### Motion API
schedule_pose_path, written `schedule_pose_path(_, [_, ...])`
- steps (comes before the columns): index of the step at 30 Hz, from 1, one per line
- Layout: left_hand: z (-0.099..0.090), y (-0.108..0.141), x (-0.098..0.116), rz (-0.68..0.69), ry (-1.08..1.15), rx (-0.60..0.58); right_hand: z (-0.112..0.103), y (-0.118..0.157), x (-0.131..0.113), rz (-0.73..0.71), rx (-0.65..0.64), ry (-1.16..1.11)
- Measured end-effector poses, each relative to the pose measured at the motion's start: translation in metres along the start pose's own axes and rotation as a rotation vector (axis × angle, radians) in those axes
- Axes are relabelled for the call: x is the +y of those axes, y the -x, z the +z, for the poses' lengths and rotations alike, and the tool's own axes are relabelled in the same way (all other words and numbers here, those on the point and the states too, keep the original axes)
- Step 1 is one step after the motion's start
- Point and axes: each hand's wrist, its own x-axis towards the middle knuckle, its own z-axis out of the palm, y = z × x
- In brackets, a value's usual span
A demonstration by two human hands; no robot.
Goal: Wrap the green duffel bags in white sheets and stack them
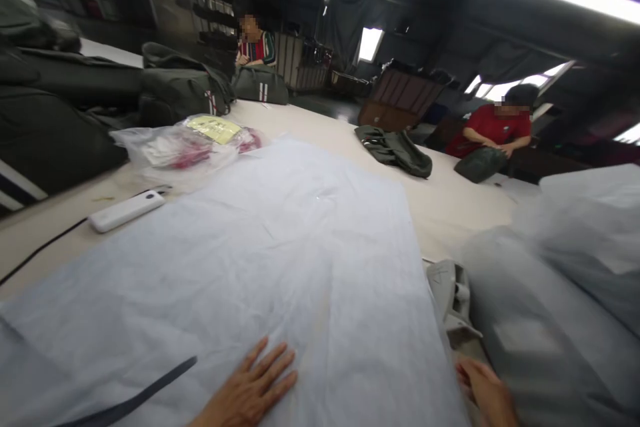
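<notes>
A large white plastic sheet, lightly wrinkled, lies spread over the table in front of me. My left hand rests palm down on its near part, with fingers spread and nothing in them. Left of that hand, a dark strap runs in from the bottom edge across the sheet. My right hand is beside the sheet's right edge, fingers curled closed; what is in them, if anything, is hidden. Just beyond it sits a grey plastic device, partly covered by the sheet.
Plastic-wrapped bundles crowd the right side. At the left are a white power strip, a clear bag of red and white items and dark bags. Another dark bag lies farther back. Two people work across the table.
</notes>
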Motion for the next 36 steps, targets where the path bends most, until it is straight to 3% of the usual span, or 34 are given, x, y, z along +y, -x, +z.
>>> schedule_pose_path(3, [0.002, 0.002, -0.001, -0.005, 0.037, 0.025, 0.043, 0.040, -0.064, -0.125, -0.207, -0.030])
schedule_pose_path(7, [0.014, 0.003, -0.005, 0.043, -0.074, 0.137, 0.144, 0.102, -0.173, -0.369, -0.714, -0.034])
schedule_pose_path(9, [0.021, 0.002, -0.008, 0.071, -0.186, 0.189, 0.195, 0.119, -0.211, -0.423, -0.866, 0.035])
schedule_pose_path(12, [0.027, 0.003, -0.008, 0.074, -0.292, 0.199, 0.257, 0.117, -0.236, -0.439, -0.898, 0.229])
schedule_pose_path(16, [0.032, 0.003, -0.007, 0.052, -0.293, 0.220, 0.306, 0.093, -0.234, -0.391, -0.822, 0.467])
schedule_pose_path(21, [0.041, 0.004, -0.007, 0.040, -0.258, 0.286, 0.332, 0.078, -0.240, -0.367, -0.761, 0.772])
schedule_pose_path(25, [0.047, 0.004, -0.007, 0.024, -0.252, 0.327, 0.331, 0.076, -0.244, -0.409, -0.640, 0.892])
schedule_pose_path(32, [0.046, 0.004, -0.007, 0.034, -0.246, 0.340, 0.291, 0.069, -0.249, -0.493, -0.496, 0.710])
schedule_pose_path(34, [0.044, 0.004, -0.008, 0.031, -0.238, 0.335, 0.290, 0.078, -0.243, -0.606, -0.378, 0.602])
schedule_pose_path(36, [0.041, 0.006, -0.009, 0.021, -0.246, 0.322, 0.301, 0.092, -0.224, -0.823, -0.300, 0.523])
